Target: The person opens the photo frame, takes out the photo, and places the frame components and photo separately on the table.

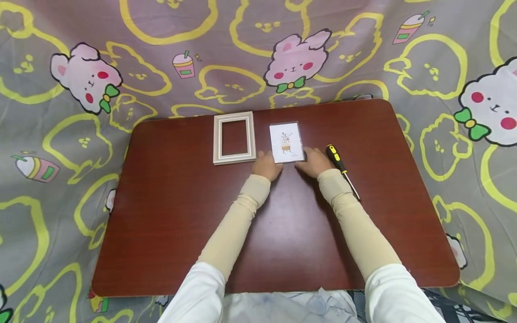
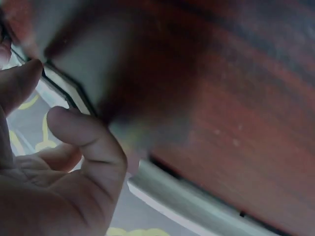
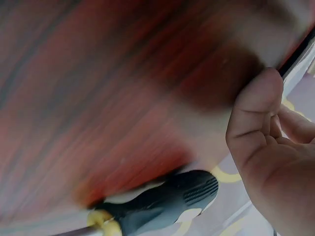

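A small white picture [image 1: 286,131] with a drawing of a potted plant stands out against the brown table, dark edging along its top. My left hand [image 1: 266,166] grips its lower left corner, the thumb close at the panel's edge [image 2: 74,91] in the left wrist view. At the lower right corner, my right hand [image 1: 314,162] holds the other side, fingers curled behind and partly hidden. Just left of the left hand lies a cream picture frame [image 1: 218,137] with an open middle. A black-and-yellow screwdriver [image 1: 334,154] rests right of the right hand, its shaft pointing toward the near side.
The brown table [image 1: 173,215] has rounded corners and reaches the patterned cloth [image 1: 226,54] hung behind it and at both sides. The screwdriver's shaft passes close beside the right forearm.
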